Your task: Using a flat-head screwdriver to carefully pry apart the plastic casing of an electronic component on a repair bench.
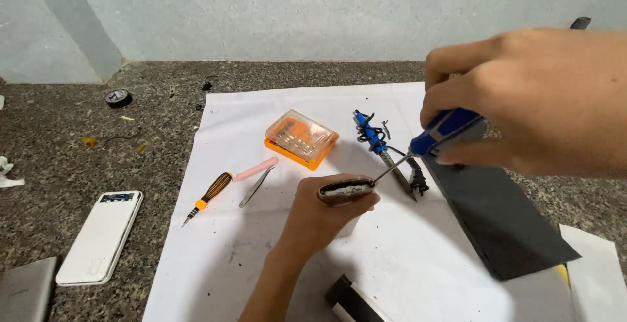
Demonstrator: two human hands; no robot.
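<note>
My left hand [318,216] grips a small flat dark device [346,190] edge-up over the white sheet [215,243]. My right hand [529,96] holds a blue-handled screwdriver [444,132]; its thin metal shaft slants down-left and the tip meets the device's top edge. A blue soldering iron [375,140] with a black cord lies just behind the device.
An orange bit case [302,138], an orange-black screwdriver [208,196], a pink stick [256,168] and tweezers [257,186] lie on the sheet. A black panel [503,224] rests at right. A white power bank [99,237] and tape roll [118,97] sit on the granite counter [59,145].
</note>
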